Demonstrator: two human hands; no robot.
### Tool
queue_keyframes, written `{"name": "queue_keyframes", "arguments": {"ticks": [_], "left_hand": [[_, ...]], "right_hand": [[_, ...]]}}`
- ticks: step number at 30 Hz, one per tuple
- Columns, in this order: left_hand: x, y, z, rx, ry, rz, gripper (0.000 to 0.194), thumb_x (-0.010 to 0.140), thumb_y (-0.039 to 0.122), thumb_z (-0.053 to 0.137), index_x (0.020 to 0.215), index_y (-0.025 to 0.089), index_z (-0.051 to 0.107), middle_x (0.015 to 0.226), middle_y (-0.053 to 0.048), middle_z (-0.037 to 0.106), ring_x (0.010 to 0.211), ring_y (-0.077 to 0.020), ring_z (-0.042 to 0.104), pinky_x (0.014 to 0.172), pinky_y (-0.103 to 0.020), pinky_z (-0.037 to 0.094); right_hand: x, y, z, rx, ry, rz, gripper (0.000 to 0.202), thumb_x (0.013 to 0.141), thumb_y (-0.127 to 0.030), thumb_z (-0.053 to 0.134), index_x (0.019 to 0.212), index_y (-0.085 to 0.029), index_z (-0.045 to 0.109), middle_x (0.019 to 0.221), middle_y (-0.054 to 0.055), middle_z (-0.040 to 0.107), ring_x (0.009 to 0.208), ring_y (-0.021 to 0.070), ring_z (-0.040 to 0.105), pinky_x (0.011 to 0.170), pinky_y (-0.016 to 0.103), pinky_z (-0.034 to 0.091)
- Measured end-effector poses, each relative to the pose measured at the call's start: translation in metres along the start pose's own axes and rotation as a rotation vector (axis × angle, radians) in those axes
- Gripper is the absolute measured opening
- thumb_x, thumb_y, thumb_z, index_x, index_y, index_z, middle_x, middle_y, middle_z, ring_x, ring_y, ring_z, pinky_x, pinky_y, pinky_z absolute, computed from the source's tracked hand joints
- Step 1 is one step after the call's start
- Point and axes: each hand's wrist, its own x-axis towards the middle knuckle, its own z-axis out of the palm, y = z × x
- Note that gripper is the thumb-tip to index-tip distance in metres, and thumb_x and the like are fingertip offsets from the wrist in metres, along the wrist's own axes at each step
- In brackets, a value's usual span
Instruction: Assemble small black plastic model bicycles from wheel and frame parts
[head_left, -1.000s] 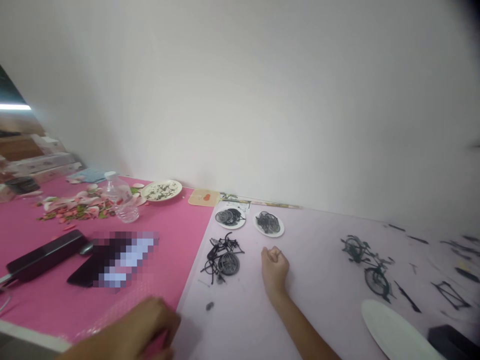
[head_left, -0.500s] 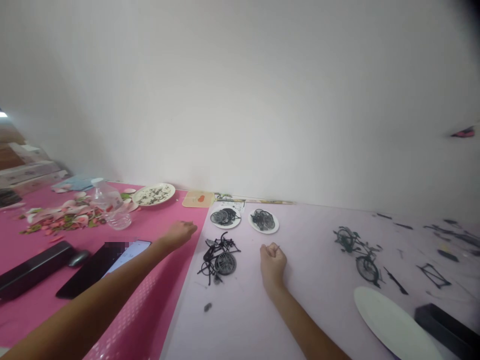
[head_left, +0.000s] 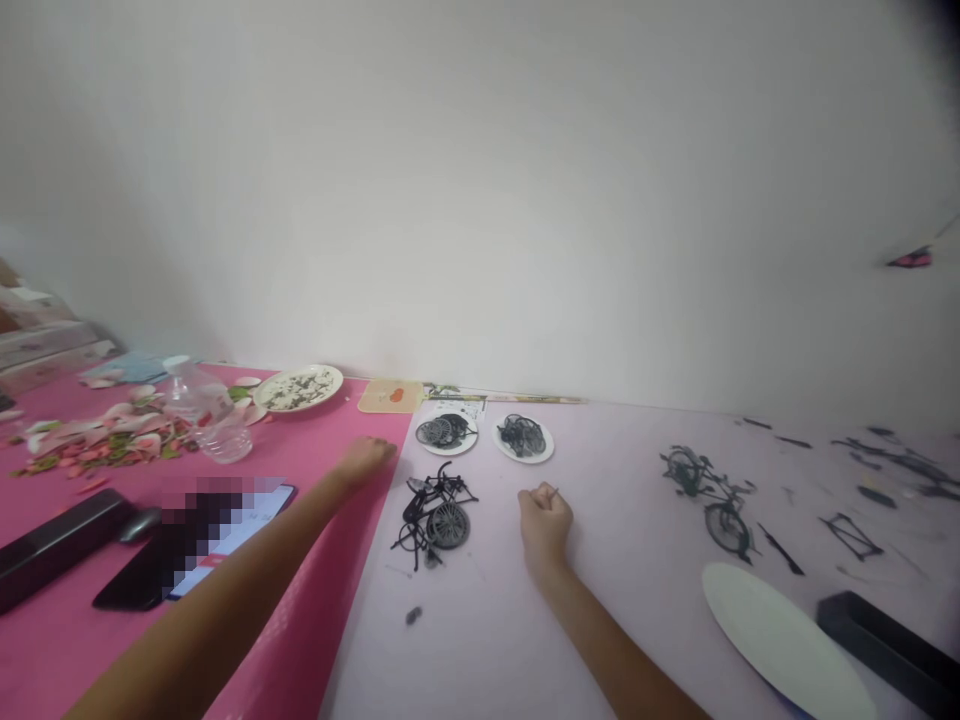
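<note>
My left hand point(head_left: 366, 461) is over the pink cover near its border with the pale one, back upward. Its fingers look curled in, and what they may hold is hidden. My right hand point(head_left: 546, 514) is a fist above the pale cover, with a tiny dark tip showing at the fingers; the rest is hidden. Between the hands lies a heap of black miniature bicycle parts point(head_left: 435, 512) with a spoked wheel point(head_left: 448, 524) on it. Behind, one white plate point(head_left: 471, 447) holds spoked wheels and another plate point(head_left: 541, 455) holds more dark parts. A small dark piece point(head_left: 413, 615) lies in front.
An assembled miniature bicycle point(head_left: 712, 500) and loose black parts point(head_left: 851, 537) lie at right, behind a large white plate point(head_left: 780, 640) and a dark tray point(head_left: 889, 645). A bottle point(head_left: 210, 415), petals point(head_left: 120, 435), a speckled plate point(head_left: 300, 390) and a phone point(head_left: 240, 535) are at left.
The view has shifted slightly, so most things sit a little further left. My left hand's fingers look more bent down than before. My right fist stays in much the same place.
</note>
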Motion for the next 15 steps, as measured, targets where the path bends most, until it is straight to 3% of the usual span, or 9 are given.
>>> {"name": "queue_keyframes", "arguments": {"ticks": [7,15], "left_hand": [[-0.003,0.011,0.008,-0.083,0.138,-0.212,0.023,0.079,0.01,0.046,0.057,0.018,0.048,0.056,-0.002,0.048,0.051,-0.0138,0.032,0.056,-0.029,0.019],[-0.012,0.026,0.024,-0.242,0.268,-0.343,0.026,0.078,0.016,0.043,0.056,0.02,0.031,0.055,0.004,0.025,0.056,-0.0124,0.023,0.056,-0.029,0.017]], "right_hand": [[0.0,-0.003,-0.001,0.014,0.008,0.013,0.038,0.065,-0.016,0.058,0.065,-0.026,0.021,0.062,-0.01,0.02,0.057,0.0095,0.017,0.047,0.023,0.019],[0.001,-0.002,-0.003,0.027,0.007,0.075,0.038,0.064,-0.017,0.058,0.066,-0.026,0.021,0.061,-0.01,0.021,0.054,0.009,0.018,0.046,0.022,0.018]]}}
